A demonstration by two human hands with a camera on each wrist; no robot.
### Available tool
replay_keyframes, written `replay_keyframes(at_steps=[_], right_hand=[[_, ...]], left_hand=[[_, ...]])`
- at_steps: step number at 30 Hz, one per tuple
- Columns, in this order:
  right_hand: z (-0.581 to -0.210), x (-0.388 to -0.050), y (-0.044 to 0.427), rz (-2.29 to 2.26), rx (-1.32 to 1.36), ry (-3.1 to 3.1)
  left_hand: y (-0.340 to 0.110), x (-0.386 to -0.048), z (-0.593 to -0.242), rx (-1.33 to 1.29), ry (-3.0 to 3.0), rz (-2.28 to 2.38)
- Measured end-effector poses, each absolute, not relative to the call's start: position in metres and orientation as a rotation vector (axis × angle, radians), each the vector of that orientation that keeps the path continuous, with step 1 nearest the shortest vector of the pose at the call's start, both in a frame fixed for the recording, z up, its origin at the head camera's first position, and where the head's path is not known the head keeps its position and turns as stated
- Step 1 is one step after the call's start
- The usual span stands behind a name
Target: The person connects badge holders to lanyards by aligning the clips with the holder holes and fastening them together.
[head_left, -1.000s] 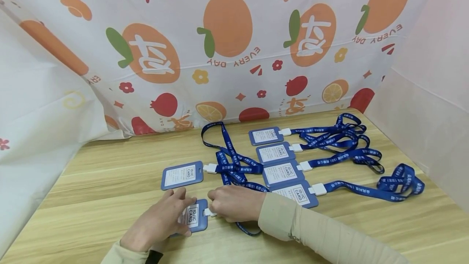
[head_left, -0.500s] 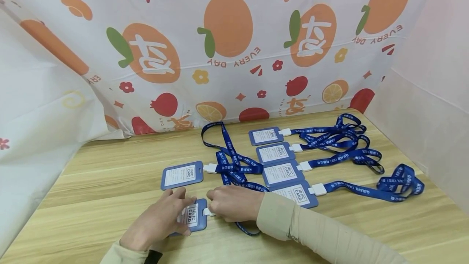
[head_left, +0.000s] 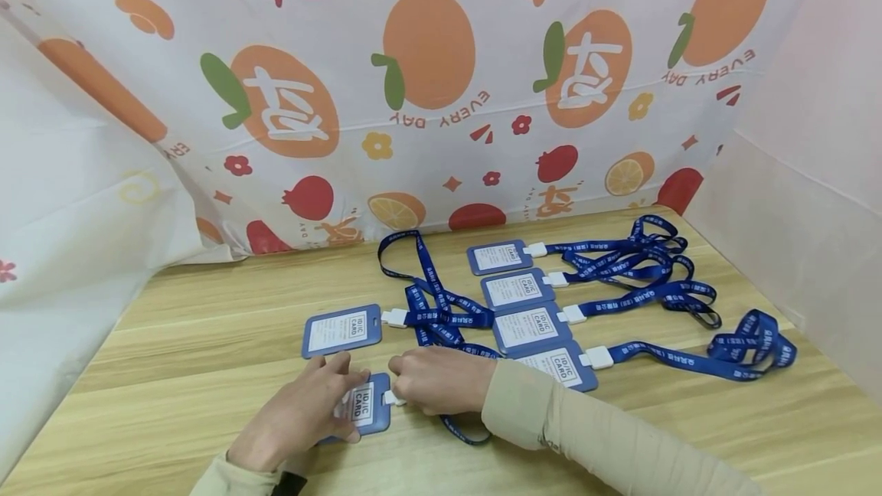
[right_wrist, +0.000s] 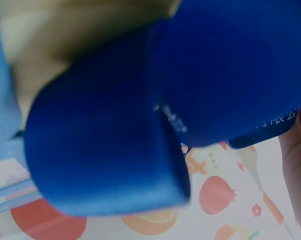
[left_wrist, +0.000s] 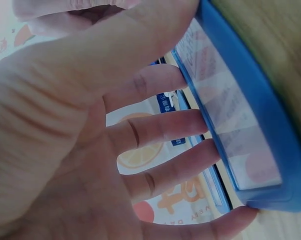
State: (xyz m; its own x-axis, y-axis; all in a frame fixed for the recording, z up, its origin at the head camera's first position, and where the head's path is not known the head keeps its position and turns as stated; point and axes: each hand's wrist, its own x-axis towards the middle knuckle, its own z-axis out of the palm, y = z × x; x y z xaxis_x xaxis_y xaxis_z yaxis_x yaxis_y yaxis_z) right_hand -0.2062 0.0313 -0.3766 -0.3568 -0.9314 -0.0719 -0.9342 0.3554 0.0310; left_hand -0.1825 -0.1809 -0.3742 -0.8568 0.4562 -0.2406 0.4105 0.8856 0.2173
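A blue ID card holder (head_left: 377, 412) lies flat at the front of the table. My left hand (head_left: 292, 416) holds it by its edges, thumb on the near side and fingers along the far side. In the left wrist view, the fingertips touch the holder's blue rim (left_wrist: 270, 115). My right hand (head_left: 441, 383) pinches the holder's blue lanyard beside its white clip (head_left: 393, 398); the fingertips are partly hidden. Large folds of blue lanyard (right_wrist: 105, 145) fill the right wrist view. Just beyond the left hand lies another card holder (head_left: 342, 331), its lanyard (head_left: 451, 318) heaped to its right.
Several more card holders (head_left: 529, 327) form a slanting column on the right, partly covered by my right sleeve (head_left: 527, 408) at the front. Their lanyards (head_left: 623, 301) run rightward in loose coils. A fruit-patterned cloth (head_left: 427, 167) hangs behind the wooden table (head_left: 172, 373).
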Motion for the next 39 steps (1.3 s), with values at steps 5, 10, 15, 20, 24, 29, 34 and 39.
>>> replay_keyframes(at_steps=[5, 10, 15, 20, 24, 29, 34, 39], right_hand=[[-0.3743, -0.2080, 0.0299, 0.142, -1.748, 2.546], [-0.3744, -0.2090, 0.0299, 0.147, -1.742, 2.550], [-0.3755, -0.2101, 0.0306, 0.132, -1.741, 2.549], [-0.3768, -0.2110, 0.0309, 0.114, -1.748, 2.554], [-0.3780, -0.2112, 0.0311, 0.103, -1.748, 2.551], [-0.3788, -0.2112, 0.0310, 0.100, -1.751, 2.543], [-0.3787, -0.2108, 0.0310, 0.111, -1.754, 2.548], [-0.3785, -0.2106, 0.0310, 0.109, -1.747, 2.555]], left_hand=[[-0.1796, -0.1835, -0.3745, 0.634, 2.770, 0.229], [-0.1780, -0.1843, -0.3743, 0.638, 2.775, 0.227], [-0.1775, -0.1842, -0.3739, 0.631, 2.781, 0.218], [-0.1772, -0.1845, -0.3732, 0.617, 2.786, 0.210], [-0.1771, -0.1848, -0.3733, 0.612, 2.782, 0.217], [-0.1771, -0.1851, -0.3739, 0.594, 2.771, 0.211], [-0.1768, -0.1854, -0.3747, 0.600, 2.772, 0.206], [-0.1766, -0.1855, -0.3752, 0.614, 2.778, 0.221]])
